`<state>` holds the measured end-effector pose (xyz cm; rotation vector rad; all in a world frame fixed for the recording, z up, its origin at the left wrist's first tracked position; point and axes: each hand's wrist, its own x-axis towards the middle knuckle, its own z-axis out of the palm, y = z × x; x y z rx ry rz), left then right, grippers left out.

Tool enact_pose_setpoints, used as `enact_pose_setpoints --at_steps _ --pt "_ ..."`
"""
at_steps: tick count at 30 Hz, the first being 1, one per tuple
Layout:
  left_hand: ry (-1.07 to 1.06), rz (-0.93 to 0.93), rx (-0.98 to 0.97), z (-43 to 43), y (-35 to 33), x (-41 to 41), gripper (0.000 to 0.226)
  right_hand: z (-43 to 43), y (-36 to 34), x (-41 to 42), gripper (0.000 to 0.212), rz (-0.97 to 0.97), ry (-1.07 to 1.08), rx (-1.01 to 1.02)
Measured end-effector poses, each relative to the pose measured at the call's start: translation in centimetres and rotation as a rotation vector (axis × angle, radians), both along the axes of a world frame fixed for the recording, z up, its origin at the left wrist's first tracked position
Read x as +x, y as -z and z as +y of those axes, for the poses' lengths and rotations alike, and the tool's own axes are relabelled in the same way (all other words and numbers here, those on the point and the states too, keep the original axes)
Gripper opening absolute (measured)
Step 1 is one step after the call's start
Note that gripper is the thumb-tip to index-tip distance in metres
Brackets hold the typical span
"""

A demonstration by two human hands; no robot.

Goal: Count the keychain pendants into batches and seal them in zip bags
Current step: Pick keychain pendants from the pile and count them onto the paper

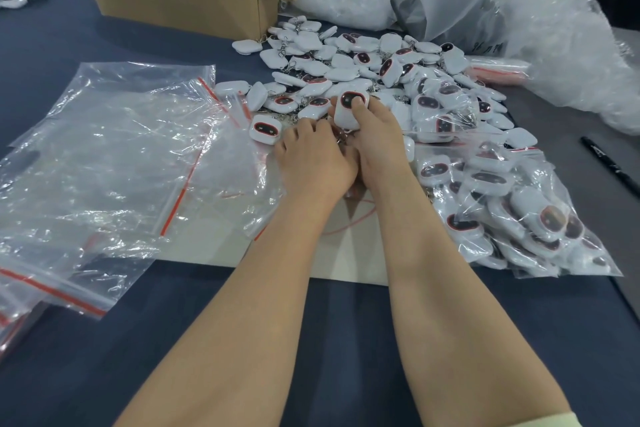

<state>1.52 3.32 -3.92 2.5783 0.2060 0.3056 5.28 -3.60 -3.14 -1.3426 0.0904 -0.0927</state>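
While my right hand (372, 146) pinches a white plastic pendant (349, 111) with dark, red-rimmed face, I cannot tell the grip of my left hand (311, 158); a clear zip bag (599, 262) holds more.

A dark blue table (104, 357) fills the view, evenly lit.
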Motion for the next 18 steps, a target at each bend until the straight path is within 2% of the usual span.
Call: enact_pose_setpoints --at_steps 5,9,13,18 --pt "0.001 0.003 0.004 0.0 -0.02 -0.01 0.04 0.18 -0.15 -0.51 0.021 -0.06 -0.027 -0.026" --pt "0.001 0.005 -0.002 0.04 -0.08 -0.02 0.039 0.05 -0.25 -0.45 0.014 -0.027 -0.034 -0.007" --pt "-0.003 0.005 -0.014 0.06 -0.18 -0.03 0.037 -0.1 -0.25 -0.52 0.026 -0.033 -0.05 -0.035" --pt "0.024 0.012 0.02 0.3 -0.42 0.11 0.037 0.03 -0.28 -0.62 0.03 -0.056 -0.026 -0.105"
